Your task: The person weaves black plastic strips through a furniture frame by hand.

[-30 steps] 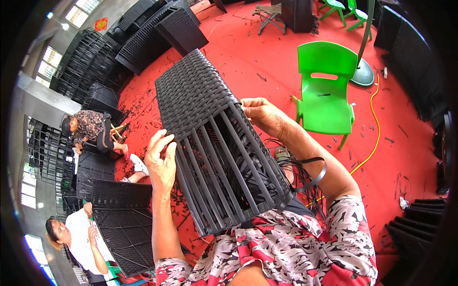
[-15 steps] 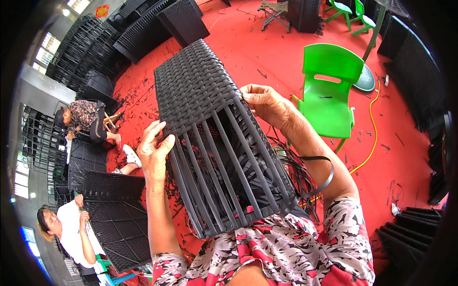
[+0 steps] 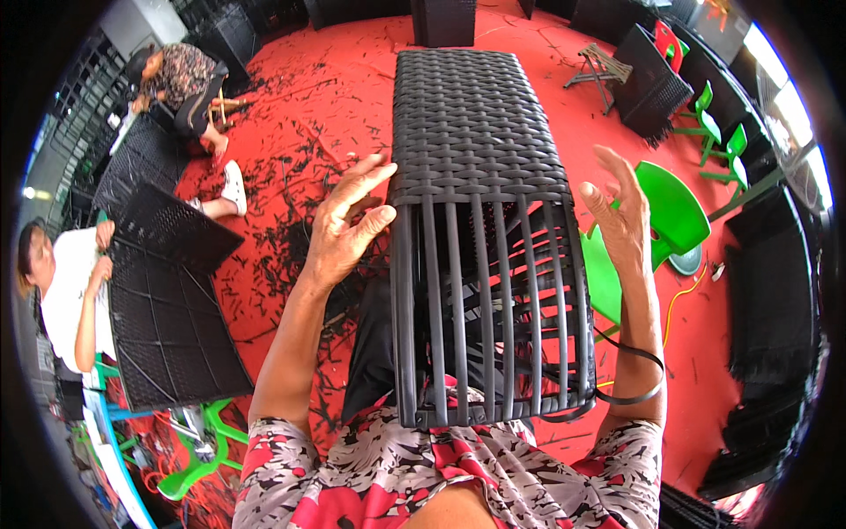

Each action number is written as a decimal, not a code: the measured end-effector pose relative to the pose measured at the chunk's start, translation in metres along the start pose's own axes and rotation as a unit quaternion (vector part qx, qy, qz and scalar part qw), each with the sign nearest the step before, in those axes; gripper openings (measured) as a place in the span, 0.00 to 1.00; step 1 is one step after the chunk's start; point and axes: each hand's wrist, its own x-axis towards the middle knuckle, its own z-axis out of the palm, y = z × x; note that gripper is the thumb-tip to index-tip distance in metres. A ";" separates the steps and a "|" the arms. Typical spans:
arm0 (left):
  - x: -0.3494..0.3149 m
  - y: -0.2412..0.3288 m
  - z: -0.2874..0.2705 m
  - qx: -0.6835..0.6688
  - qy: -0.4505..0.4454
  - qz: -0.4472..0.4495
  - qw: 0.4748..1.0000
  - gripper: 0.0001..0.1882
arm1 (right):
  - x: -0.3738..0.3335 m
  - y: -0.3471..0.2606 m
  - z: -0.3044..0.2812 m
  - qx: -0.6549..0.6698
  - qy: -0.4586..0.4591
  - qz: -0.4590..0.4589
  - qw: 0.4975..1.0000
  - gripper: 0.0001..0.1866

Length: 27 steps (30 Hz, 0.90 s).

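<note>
A black woven box-like frame point(image 3: 476, 132) stands in front of me, its far part covered in tight weave and its near part showing bare lengthwise bars with gaps between them. Beside its left edge is my left hand point(image 3: 346, 220), thumb and fingers spread, the fingertips at or very close to the weave. My right hand point(image 3: 622, 212) hovers off the right edge, fingers apart and holding nothing. A loose black strip point(image 3: 648, 357) curves out from the frame's lower right, by my right forearm. Dark strips show through the bars.
A green plastic chair point(image 3: 674, 216) stands close behind my right hand. On the left, two people work at black woven panels point(image 3: 172, 300). Strip scraps litter the red floor point(image 3: 291, 132). A yellow cable point(image 3: 671, 309) runs at the right, near stacked black panels point(image 3: 771, 282).
The woven frame has turned from a slant to nearly straight in my view. My right hand has let go of its edge and opened; the view has swung too.
</note>
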 end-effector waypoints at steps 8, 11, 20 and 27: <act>0.003 -0.002 0.002 0.069 0.000 0.098 0.993 0.22 | 0.033 -0.087 0.060 -0.175 -0.177 -0.320 0.914 0.25; 0.004 -0.009 0.004 0.027 -0.030 0.112 0.993 0.21 | 0.038 -0.082 0.066 -0.163 -0.239 -0.315 0.904 0.25; 0.007 -0.002 -0.005 0.063 -0.055 0.176 0.981 0.34 | 0.035 -0.091 0.066 -0.144 -0.238 -0.305 0.911 0.26; 0.004 -0.005 0.006 0.082 0.011 0.205 0.975 0.30 | 0.037 -0.103 0.072 -0.155 -0.241 -0.283 0.915 0.23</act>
